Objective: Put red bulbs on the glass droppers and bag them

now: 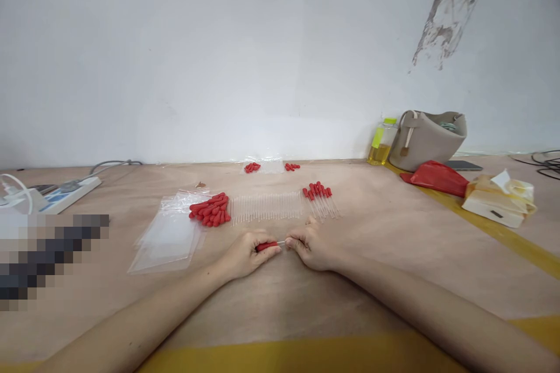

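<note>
My left hand is closed on a red rubber bulb that points to the right. Pinched in the fingers of my right hand is a thin clear glass tube, whose end meets the bulb's mouth; how deep it sits I cannot tell. Beyond my left hand lies a heap of red rubber bulbs. A row of clear glass tubes lies side by side past both hands. To its right rest several droppers, tubes with red bulbs on their far ends.
Clear plastic bags lie left of the heap. Near the wall are bags with red bulbs. A power strip stands at left. On the right are a bottle, a grey bag, a red pouch and a tissue pack.
</note>
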{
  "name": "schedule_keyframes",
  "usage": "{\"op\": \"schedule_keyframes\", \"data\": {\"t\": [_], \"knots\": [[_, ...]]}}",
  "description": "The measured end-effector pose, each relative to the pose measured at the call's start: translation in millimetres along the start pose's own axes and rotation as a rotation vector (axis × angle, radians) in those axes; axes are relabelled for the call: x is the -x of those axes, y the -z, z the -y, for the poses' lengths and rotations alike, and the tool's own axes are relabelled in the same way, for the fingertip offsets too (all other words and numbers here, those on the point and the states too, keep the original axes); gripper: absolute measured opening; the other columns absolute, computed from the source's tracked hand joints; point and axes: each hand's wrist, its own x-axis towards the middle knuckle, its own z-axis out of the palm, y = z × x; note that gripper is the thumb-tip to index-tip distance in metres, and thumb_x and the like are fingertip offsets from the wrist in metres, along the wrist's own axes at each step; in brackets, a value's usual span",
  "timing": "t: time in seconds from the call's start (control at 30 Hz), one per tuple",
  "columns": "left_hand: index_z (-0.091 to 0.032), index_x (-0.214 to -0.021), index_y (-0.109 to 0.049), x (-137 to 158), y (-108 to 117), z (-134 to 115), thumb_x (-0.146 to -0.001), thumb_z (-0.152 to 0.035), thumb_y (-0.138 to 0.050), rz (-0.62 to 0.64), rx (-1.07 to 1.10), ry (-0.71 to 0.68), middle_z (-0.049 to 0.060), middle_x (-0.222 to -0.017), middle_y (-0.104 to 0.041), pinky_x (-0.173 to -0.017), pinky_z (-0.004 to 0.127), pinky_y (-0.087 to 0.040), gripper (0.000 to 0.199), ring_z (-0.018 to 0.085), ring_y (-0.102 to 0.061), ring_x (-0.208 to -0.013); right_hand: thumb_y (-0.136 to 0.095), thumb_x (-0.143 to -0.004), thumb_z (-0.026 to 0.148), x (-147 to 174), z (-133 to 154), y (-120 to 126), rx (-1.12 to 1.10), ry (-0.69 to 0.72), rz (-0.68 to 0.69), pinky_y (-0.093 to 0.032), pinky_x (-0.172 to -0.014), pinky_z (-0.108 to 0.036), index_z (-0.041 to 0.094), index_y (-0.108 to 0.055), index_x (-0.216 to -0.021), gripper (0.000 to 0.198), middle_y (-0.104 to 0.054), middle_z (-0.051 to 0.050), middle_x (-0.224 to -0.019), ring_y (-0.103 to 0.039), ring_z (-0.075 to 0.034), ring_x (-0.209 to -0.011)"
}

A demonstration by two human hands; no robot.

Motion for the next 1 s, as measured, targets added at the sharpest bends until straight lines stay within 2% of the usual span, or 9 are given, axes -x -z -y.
{"op": "schedule_keyframes", "data": {"t": [0.3, 0.37, 0.43, 0.5, 0.53, 0.63, 0.73, 0.83, 1.0], "knots": [[-0.017, -0.080, -0.063, -0.5, 1.8, -1.1, -0.083, -0.031, -0.048, -0.067, 0.034, -0.001, 0.001, -0.071, -0.058, -0.060, 0.022, -0.039, 0.021, 0.012, -0.052, -0.065, -0.034, -0.088, 0.022, 1.4, 6.8, 6.0, 0.095, 0.077, 0.009, -0.032, -0.069, -0.027, 0.017, -0.055, -0.072, 0.027, -0.060, -0.001, -0.068, -0.049, -0.011, -0.061], [-0.018, -0.087, -0.062, 0.1, 4.0, 1.5, -0.080, -0.033, -0.052, -0.107, 0.031, 0.005, 0.002, -0.078, -0.059, -0.061, 0.022, -0.040, 0.019, 0.013, -0.053, -0.068, -0.037, -0.087, 0.023, 3.1, 8.7, 13.1, 0.134, 0.102, 0.005, -0.033, -0.068, -0.026, 0.017, -0.056, -0.074, 0.024, -0.059, -0.003, -0.075, -0.050, -0.012, -0.069], [-0.020, -0.102, -0.057, 1.5, 7.4, 6.1, -0.074, -0.036, -0.060, -0.164, -0.009, 0.034, 0.003, -0.088, -0.057, -0.059, 0.023, -0.041, 0.032, 0.013, -0.051, -0.067, -0.040, -0.084, 0.022, 3.0, 6.3, 22.1, 0.159, 0.079, -0.022, -0.035, -0.068, -0.025, 0.017, -0.057, -0.074, 0.021, -0.058, -0.004, -0.080, -0.050, -0.013, -0.073], [-0.021, -0.110, -0.051, 3.0, 11.1, 12.2, -0.071, -0.036, -0.063, -0.222, -0.060, 0.081, 0.002, -0.090, -0.055, -0.056, 0.023, -0.040, 0.044, 0.012, -0.049, -0.064, -0.043, -0.082, 0.019, -0.9, -3.2, 32.4, 0.140, -0.013, -0.076, -0.036, -0.067, -0.024, 0.016, -0.058, -0.073, 0.018, -0.057, -0.005, -0.078, -0.050, -0.013, -0.072], [-0.020, -0.107, -0.052, 3.5, 12.6, 15.3, -0.072, -0.035, -0.061, -0.234, -0.082, 0.102, 0.002, -0.086, -0.055, -0.056, 0.023, -0.040, 0.039, 0.012, -0.048, -0.062, -0.043, -0.080, 0.017, -4.5, -10.6, 37.7, 0.114, -0.082, -0.106, -0.036, -0.065, -0.023, 0.015, -0.058, -0.072, 0.018, -0.057, -0.005, -0.076, -0.051, -0.012, -0.070], [-0.017, -0.078, -0.057, 3.4, 14.5, 22.6, -0.079, -0.030, -0.051, -0.201, -0.119, 0.125, -0.001, -0.069, -0.052, -0.053, 0.022, -0.036, 0.015, 0.011, -0.047, -0.058, -0.042, -0.078, 0.016, -20.3, -39.3, 51.5, 0.067, -0.359, -0.127, -0.034, -0.055, -0.020, 0.015, -0.054, -0.059, 0.022, -0.055, -0.002, -0.061, -0.050, -0.010, -0.058], [-0.016, -0.060, -0.049, 2.1, 12.9, 24.3, -0.078, -0.032, -0.051, -0.139, -0.162, 0.123, -0.003, -0.059, -0.048, -0.050, 0.021, -0.032, 0.024, 0.011, -0.044, -0.054, -0.044, -0.075, 0.024, -38.4, -66.0, 56.2, 0.049, -0.622, -0.074, -0.032, -0.048, -0.019, 0.016, -0.049, -0.050, 0.027, -0.051, 0.000, -0.049, -0.050, -0.010, -0.049], [-0.016, -0.053, -0.041, 1.5, 11.3, 21.4, -0.077, -0.033, -0.051, -0.097, -0.225, 0.110, -0.004, -0.054, -0.045, -0.048, 0.020, -0.028, 0.031, 0.009, -0.040, -0.051, -0.048, -0.072, 0.029, -52.5, -81.5, 49.2, 0.070, -0.712, -0.065, -0.032, -0.046, -0.020, 0.016, -0.052, -0.052, 0.024, -0.054, -0.002, -0.050, -0.053, -0.012, -0.050], [-0.016, -0.052, -0.037, 2.2, 12.0, 17.1, -0.079, -0.032, -0.047, -0.073, -0.276, 0.087, -0.004, -0.054, -0.042, -0.049, 0.021, -0.026, 0.033, 0.009, -0.038, -0.050, -0.049, -0.073, 0.041, -59.9, -87.2, 30.7, 0.141, -0.792, -0.088, -0.036, -0.051, -0.022, 0.015, -0.059, -0.070, 0.029, -0.062, -0.008, -0.068, -0.059, -0.018, -0.067]]}}
